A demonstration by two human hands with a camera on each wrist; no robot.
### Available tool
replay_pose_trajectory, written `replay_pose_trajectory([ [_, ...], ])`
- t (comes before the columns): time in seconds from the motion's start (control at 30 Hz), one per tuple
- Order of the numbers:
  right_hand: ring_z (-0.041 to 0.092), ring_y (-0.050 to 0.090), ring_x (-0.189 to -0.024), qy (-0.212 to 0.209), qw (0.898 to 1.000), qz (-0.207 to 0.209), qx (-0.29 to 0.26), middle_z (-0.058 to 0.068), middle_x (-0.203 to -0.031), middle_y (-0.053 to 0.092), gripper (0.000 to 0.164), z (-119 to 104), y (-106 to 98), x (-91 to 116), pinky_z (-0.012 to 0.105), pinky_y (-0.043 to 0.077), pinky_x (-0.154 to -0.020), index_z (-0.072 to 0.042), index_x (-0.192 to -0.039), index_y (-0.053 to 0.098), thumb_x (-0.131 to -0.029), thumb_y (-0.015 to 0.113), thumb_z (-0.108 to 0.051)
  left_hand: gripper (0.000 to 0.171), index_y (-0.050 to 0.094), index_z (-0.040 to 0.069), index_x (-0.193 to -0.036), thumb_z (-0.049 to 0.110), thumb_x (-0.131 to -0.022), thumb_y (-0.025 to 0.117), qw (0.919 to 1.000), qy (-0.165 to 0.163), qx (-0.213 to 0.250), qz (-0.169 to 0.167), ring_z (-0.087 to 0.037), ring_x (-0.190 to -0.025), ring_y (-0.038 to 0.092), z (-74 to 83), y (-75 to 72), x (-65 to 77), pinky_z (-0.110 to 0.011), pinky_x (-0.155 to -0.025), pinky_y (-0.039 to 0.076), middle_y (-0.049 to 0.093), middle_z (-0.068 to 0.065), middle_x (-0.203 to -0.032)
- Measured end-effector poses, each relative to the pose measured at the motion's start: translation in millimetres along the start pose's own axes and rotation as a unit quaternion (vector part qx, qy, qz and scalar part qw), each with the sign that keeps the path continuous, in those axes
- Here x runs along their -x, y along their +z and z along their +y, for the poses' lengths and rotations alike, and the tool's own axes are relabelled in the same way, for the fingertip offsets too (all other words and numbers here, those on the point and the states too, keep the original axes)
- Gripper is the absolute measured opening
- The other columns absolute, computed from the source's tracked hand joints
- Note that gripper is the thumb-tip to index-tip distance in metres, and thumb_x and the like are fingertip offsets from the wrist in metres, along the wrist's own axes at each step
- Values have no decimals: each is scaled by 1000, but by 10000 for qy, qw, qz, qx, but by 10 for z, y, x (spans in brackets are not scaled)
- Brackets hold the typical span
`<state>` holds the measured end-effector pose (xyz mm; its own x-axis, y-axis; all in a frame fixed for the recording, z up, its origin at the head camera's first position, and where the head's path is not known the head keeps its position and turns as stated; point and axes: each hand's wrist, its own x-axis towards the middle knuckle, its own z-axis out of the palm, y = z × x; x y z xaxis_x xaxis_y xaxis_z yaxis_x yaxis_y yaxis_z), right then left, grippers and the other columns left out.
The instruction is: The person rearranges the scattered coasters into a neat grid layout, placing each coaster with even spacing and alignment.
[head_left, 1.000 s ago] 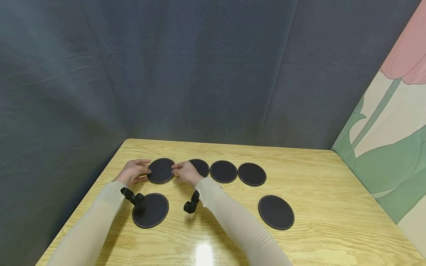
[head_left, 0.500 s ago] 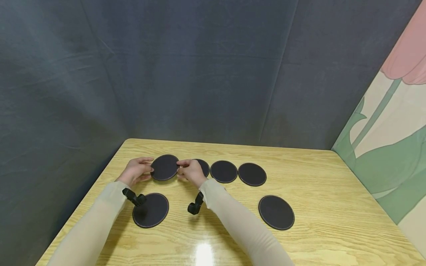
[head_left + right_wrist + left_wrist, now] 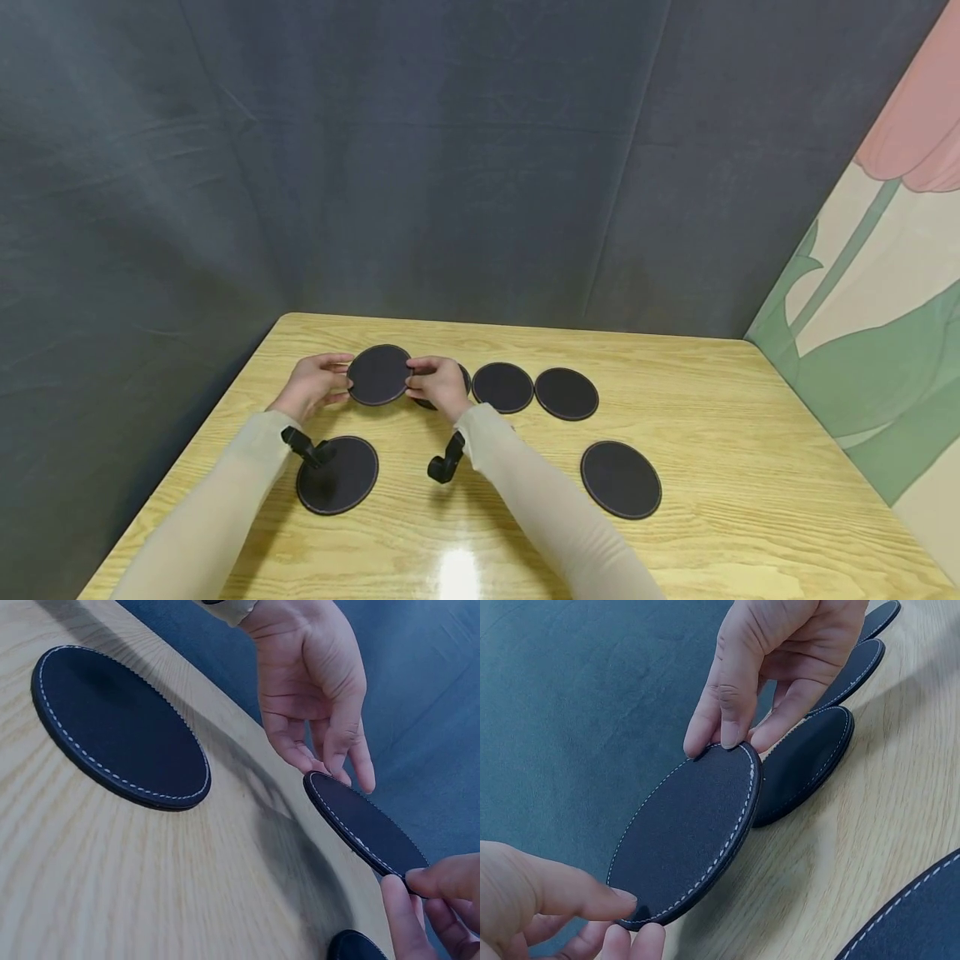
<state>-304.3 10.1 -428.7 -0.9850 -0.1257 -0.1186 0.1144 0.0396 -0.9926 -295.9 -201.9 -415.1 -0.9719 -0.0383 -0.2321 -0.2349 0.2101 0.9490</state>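
A round black coaster with light stitching round its rim hangs tilted above the table between my two hands. My left hand pinches its left edge; in the left wrist view the thumb lies on the upper face and other fingers come from below. At the opposite edge, my right hand holds it between thumb and fingers. Partly hidden behind that hand lies another coaster, flat on the wood. To its right sit two more, a middle coaster and an end coaster, forming a row.
A near-left coaster lies below my left wrist, partly covered by the black wrist camera. Toward the front right is a further coaster. A dark cloth stands behind the wooden table.
Both hands have moved right and slightly away with the coaster, which has risen off the table and now overlaps the first coaster of the row in the head view. The other coasters stay put.
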Motion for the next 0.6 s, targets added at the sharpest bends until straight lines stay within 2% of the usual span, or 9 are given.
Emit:
replay_pose_trajectory([
  [0.2,12,64,-68,80,9998,-97,-167,12,-103,58,33,-20,-67,-2,27,60,-71,0,-116,69,-84,65,10,55,45,-1,-142,-8,-88,58,9999,57,101,-54,-8,-82,57,25,10,13,-31,-83,58,48,-11,-120],
  [0.4,12,65,-72,109,9986,-353,-369,14,-107,59,35,-28,-169,29,27,60,-73,1,-120,65,-87,63,9,55,45,-2,-142,-5,-89,59,9996,132,77,-218,-7,-85,57,55,11,40,-29,-84,58,47,-12,-124],
  [0.6,12,66,-75,130,9971,-560,-507,15,-110,56,37,-40,-308,85,27,60,-76,1,-124,63,-88,62,9,54,44,-4,-142,-6,-89,57,9989,188,206,-379,-5,-83,61,87,71,99,-35,-91,56,49,-12,-123],
])
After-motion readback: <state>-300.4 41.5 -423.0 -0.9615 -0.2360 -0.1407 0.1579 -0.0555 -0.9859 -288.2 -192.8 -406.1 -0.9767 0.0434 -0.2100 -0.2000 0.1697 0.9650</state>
